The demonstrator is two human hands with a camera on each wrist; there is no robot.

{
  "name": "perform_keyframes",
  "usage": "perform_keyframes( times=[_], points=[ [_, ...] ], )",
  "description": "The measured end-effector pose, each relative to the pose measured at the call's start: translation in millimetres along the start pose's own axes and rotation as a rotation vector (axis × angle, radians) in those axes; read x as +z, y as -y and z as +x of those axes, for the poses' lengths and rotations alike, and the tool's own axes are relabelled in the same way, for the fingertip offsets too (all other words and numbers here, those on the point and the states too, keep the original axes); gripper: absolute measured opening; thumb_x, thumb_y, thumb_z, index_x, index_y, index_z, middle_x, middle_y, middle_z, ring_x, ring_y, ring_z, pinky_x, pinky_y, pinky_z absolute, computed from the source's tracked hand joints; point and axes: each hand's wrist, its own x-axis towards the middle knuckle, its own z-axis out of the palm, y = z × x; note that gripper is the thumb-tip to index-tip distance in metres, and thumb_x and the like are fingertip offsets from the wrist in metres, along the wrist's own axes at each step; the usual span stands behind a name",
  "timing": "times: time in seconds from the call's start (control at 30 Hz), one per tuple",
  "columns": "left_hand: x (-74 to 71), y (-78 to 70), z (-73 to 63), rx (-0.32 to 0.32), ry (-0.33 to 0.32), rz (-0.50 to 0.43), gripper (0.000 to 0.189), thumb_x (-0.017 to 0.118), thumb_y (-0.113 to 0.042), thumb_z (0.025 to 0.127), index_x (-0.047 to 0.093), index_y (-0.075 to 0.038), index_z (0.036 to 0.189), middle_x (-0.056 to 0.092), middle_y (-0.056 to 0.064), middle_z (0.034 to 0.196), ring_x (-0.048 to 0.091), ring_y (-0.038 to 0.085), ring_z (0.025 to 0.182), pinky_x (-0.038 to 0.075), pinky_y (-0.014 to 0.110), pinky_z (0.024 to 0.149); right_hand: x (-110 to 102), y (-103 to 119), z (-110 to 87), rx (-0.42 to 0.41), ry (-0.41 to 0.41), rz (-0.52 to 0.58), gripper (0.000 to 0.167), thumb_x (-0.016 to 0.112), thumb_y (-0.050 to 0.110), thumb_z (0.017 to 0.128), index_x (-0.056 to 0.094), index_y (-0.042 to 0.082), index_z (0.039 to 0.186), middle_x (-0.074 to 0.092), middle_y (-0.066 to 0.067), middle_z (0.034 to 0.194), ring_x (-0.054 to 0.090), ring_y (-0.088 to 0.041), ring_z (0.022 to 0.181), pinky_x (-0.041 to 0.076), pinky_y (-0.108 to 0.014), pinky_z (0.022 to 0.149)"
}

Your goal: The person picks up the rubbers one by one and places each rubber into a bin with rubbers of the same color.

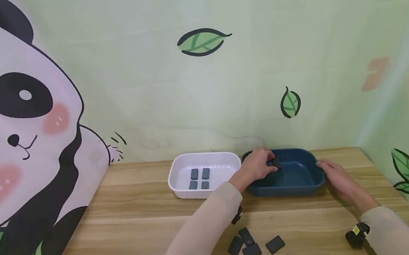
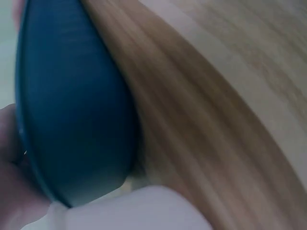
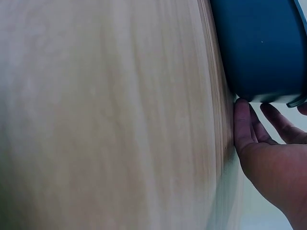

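A dark blue plastic tub (image 1: pixel 288 191) stands near the back of the wooden table. My left hand (image 1: pixel 255 165) reaches over its left part and pinches a small dark rectangular block (image 1: pixel 276 162) between thumb and fingers. At the tub's right end, my right hand (image 1: pixel 339 178) holds the rim, with fingers (image 3: pixel 243 120) against the outer wall. The left wrist view has the tub's side (image 2: pixel 79 105) large and blurred, with part of the left hand (image 2: pixel 19 191) behind the rim; the block is out of sight there.
Left of the tub stands a white tub (image 1: pixel 185 193) holding several dark blocks (image 1: pixel 194 174) in two rows. Several loose black blocks (image 1: pixel 252 251) lie on the table (image 1: pixel 133 233) toward the front. Behind is a green printed backdrop (image 1: pixel 141 88).
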Motion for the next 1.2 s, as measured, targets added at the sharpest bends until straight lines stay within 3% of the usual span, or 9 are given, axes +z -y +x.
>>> perform_keyframes(
  times=[0.27, 0.33, 0.43, 0.67, 0.9, 1.1, 1.2],
  points=[
    [17.9, -0.1, 6.6, -0.067, -0.019, 0.086, 0.04, 0.08, -0.045, 0.095, 0.075, -0.023, 0.128, 0.071, -0.008, 0.119, 0.066, 0.01, 0.112, 0.054, 0.023, 0.093, 2, 1, -1.2, 0.0, 0.008, -0.004, 0.067, 0.032, 0.04, 0.116, 0.028, -0.013, 0.158, 0.032, -0.031, 0.16, 0.046, -0.008, 0.123, 0.045, -0.012, 0.089],
    [17.8, 0.0, 7.3, -0.073, -0.017, 0.092, 0.04, 0.08, -0.044, 0.095, 0.075, -0.023, 0.128, 0.072, -0.007, 0.119, 0.067, 0.012, 0.111, 0.055, 0.024, 0.093, 1, 2, -0.4, 0.006, 0.005, -0.011, 0.068, 0.032, 0.04, 0.116, 0.026, -0.013, 0.159, 0.03, -0.032, 0.162, 0.046, -0.004, 0.119, 0.045, -0.012, 0.088],
    [17.6, -1.0, 8.7, -0.074, -0.005, 0.092, 0.04, 0.08, -0.043, 0.095, 0.075, -0.022, 0.129, 0.071, -0.005, 0.118, 0.068, 0.013, 0.11, 0.055, 0.025, 0.092, 0, 3, 0.0, 0.002, -0.003, -0.017, 0.066, 0.032, 0.038, 0.116, 0.027, -0.013, 0.158, 0.031, -0.032, 0.16, 0.046, -0.001, 0.114, 0.046, -0.013, 0.087],
    [21.9, -1.2, 12.9, -0.067, -0.004, 0.08, 0.04, 0.08, -0.042, 0.096, 0.074, -0.021, 0.13, 0.07, -0.004, 0.119, 0.067, 0.014, 0.111, 0.055, 0.026, 0.094, -1, 3, 0.7, -0.005, 0.002, -0.026, 0.067, 0.032, 0.039, 0.116, 0.027, -0.014, 0.158, 0.031, -0.034, 0.161, 0.046, -0.007, 0.119, 0.046, -0.012, 0.087],
    [30.5, -0.2, 12.0, -0.082, -0.005, 0.083, 0.04, 0.081, -0.043, 0.095, 0.075, -0.023, 0.128, 0.071, -0.007, 0.121, 0.068, 0.011, 0.11, 0.055, 0.024, 0.093, 4, -1, 0.0, -0.029, -0.003, -0.007, 0.064, 0.033, 0.036, 0.116, 0.032, -0.015, 0.155, 0.037, -0.033, 0.154, 0.05, 0.006, 0.104, 0.05, -0.016, 0.086],
    [29.3, -3.4, 8.9, -0.062, 0.007, 0.131, 0.041, 0.08, -0.043, 0.096, 0.074, -0.022, 0.13, 0.071, -0.006, 0.123, 0.068, 0.012, 0.112, 0.055, 0.024, 0.093, 2, 0, -0.6, -0.03, -0.015, -0.01, 0.063, 0.033, 0.036, 0.116, 0.033, -0.014, 0.154, 0.04, -0.03, 0.151, 0.05, 0.005, 0.103, 0.05, -0.017, 0.085],
    [28.8, -4.7, 7.9, -0.059, 0.019, 0.186, 0.041, 0.079, -0.043, 0.096, 0.074, -0.024, 0.132, 0.07, -0.007, 0.124, 0.067, 0.011, 0.114, 0.055, 0.024, 0.094, 2, 1, 0.3, -0.037, -0.017, -0.016, 0.062, 0.035, 0.036, 0.116, 0.036, -0.014, 0.153, 0.05, -0.021, 0.142, 0.052, 0.002, 0.102, 0.051, -0.02, 0.084]
  ],
)
